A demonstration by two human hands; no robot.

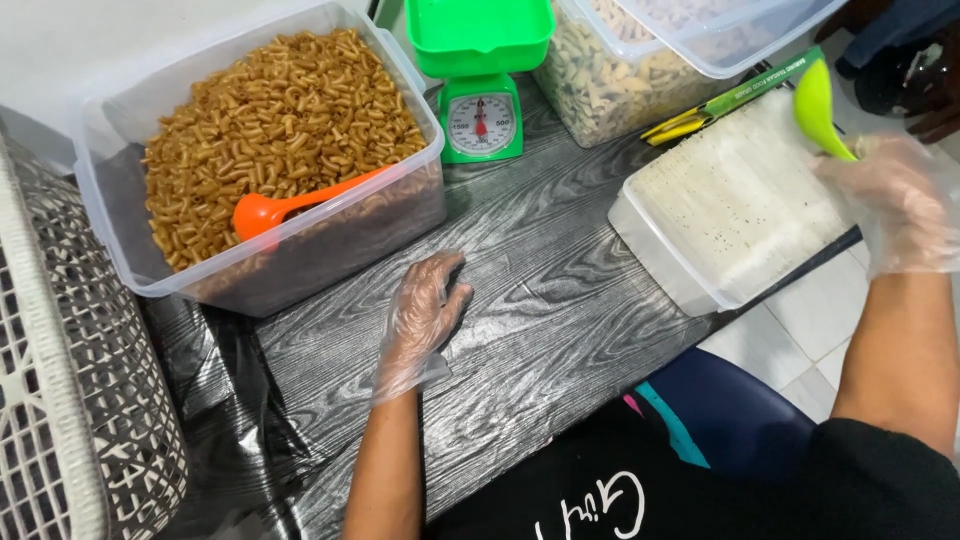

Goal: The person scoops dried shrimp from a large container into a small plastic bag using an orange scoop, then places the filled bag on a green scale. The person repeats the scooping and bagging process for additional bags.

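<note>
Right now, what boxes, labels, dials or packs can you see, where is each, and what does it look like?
Scale dial: back centre, round white face, red needle, green body.
Pasta tub: back left, clear plastic, brown elbow pasta, orange scoop.
Second tub: back right, clear, pale snacks.
Flat pack: behind the white box, long, green and yellow.
White box: right edge, translucent; right hand holds a green scoop over it.

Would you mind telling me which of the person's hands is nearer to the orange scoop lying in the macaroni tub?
Left. The left hand rests flat on the table just below and right of the orange scoop, outside the tub. The right hand is far off at the right edge, holding a green ladle.
</note>
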